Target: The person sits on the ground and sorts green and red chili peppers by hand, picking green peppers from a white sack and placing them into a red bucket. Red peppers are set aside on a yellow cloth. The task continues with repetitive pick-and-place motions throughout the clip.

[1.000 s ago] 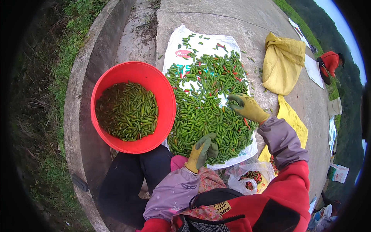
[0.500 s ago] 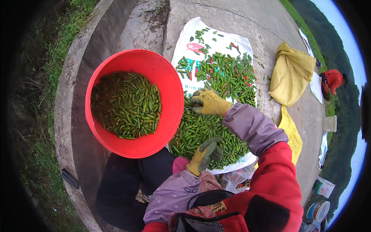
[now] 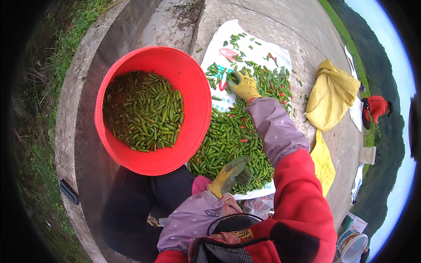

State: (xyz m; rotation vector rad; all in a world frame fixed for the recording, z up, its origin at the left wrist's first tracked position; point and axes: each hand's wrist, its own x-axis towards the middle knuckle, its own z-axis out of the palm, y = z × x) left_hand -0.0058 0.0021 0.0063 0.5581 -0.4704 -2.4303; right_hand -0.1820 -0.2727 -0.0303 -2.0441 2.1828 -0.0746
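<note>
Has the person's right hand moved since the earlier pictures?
Yes: judged against the white sack, the right hand has moved leftward and toward the far end, nearer the red oval printed there.

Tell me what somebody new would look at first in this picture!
Probably the big red bucket on the left, with lots of green peppers inside. Next might come the white sheet in the middle, covered in more green peppers and a few red ones, with the gloved right hand over its farther part and the gloved left hand over its near end.
</note>
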